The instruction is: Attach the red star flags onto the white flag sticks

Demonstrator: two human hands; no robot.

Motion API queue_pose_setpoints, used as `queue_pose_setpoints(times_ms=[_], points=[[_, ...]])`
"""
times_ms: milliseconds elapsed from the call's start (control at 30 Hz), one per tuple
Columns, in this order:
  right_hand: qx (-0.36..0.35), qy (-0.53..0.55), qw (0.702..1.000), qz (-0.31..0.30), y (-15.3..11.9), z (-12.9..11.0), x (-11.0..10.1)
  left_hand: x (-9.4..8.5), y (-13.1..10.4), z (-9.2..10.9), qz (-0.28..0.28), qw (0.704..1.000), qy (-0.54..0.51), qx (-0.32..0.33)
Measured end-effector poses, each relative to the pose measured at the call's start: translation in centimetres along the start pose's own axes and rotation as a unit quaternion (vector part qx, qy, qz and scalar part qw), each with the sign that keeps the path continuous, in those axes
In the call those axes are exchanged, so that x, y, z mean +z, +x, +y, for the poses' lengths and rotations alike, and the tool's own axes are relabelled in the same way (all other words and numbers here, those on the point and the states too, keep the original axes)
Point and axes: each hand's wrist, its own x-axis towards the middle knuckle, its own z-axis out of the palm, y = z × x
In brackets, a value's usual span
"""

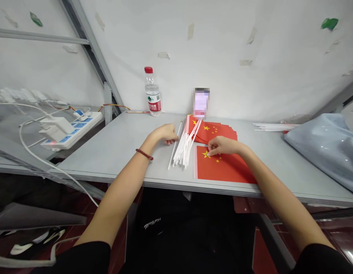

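My left hand (168,134) is closed at the upper left of a bundle of white sticks (184,150), its fingertips by a single white stick (174,146) that lies apart on the left. Whether it grips that stick is hard to tell. My right hand (218,145) is closed, thumb and fingertips together at the large star of a red flag (222,169) lying flat near the table's front edge. Behind it a fanned stack of red flags (224,131) with yellow stars lies beside the bundle, partly hidden by my right hand and forearm.
A water bottle (153,99) and a blurred phone (201,102) stand by the wall. On the left is a power strip (76,129) with chargers and cables. A grey-blue plastic bag (327,144) and more white sticks (273,127) lie on the table (107,152) at right.
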Motion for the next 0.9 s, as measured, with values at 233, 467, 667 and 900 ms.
queue_pose_setpoints(times_ms=[233, 467, 667, 900], points=[[-0.017, 0.002, 0.999, 0.049, 0.5, 0.0, 0.5, 0.2, -1.5, 2.4, 0.168, 0.976, 0.026, 0.140], [-0.079, 0.113, 0.982, 0.127, 1.0, -2.6, 2.8, 1.8, -2.1, 3.7, 0.145, 0.968, 0.040, 0.203], [-0.021, 0.197, 0.975, 0.103, 2.0, -4.2, 4.5, 1.9, -2.4, 4.0, 0.145, 0.970, 0.033, 0.195], [0.009, 0.314, 0.943, 0.107, 2.7, -3.6, 4.2, 1.9, -2.1, 4.1, 0.198, 0.956, 0.033, 0.216]])
